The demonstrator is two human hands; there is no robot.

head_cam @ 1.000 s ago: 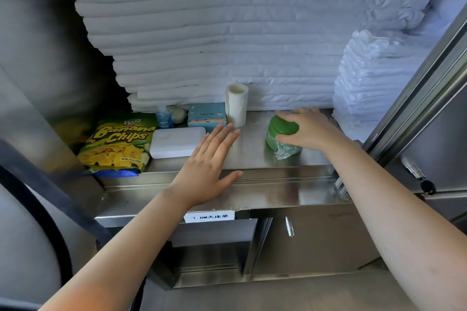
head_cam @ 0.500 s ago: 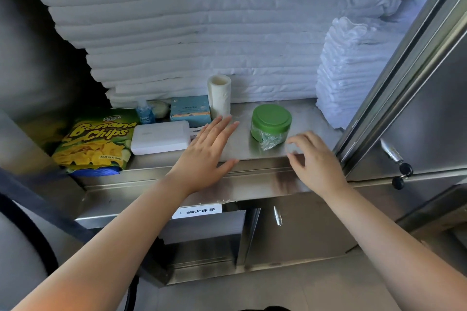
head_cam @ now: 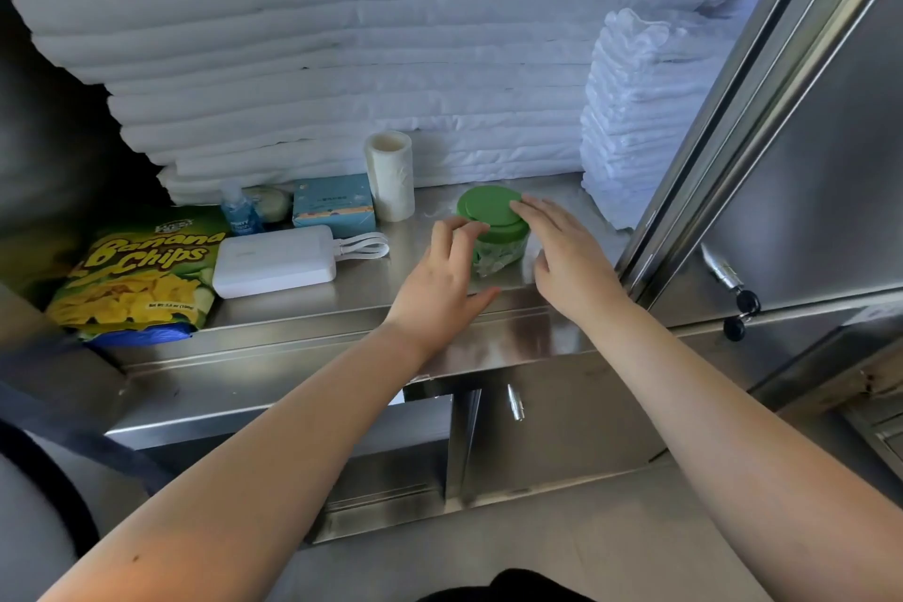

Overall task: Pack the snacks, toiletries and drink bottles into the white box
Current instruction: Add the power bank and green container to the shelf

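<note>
A clear jar with a green lid stands on the steel shelf. My left hand is at the jar's left side, fingers spread and touching it. From the right, my right hand lays its fingertips on the lid's edge. Neither hand is closed around the jar. Further left lie a Banana Chips bag, a small blue bottle, a teal carton, a white roll and a white power bank with a cable. No white box is in view.
Stacked white linens fill the back of the shelf, with a smaller folded pile at the right. A steel door with keys hanging stands open on the right. Below the shelf are steel cabinet fronts.
My right hand let go of the jar, dropped to the shelf edge, then came back to the lid. My left hand moved right, from beside the power bank to the jar.
</note>
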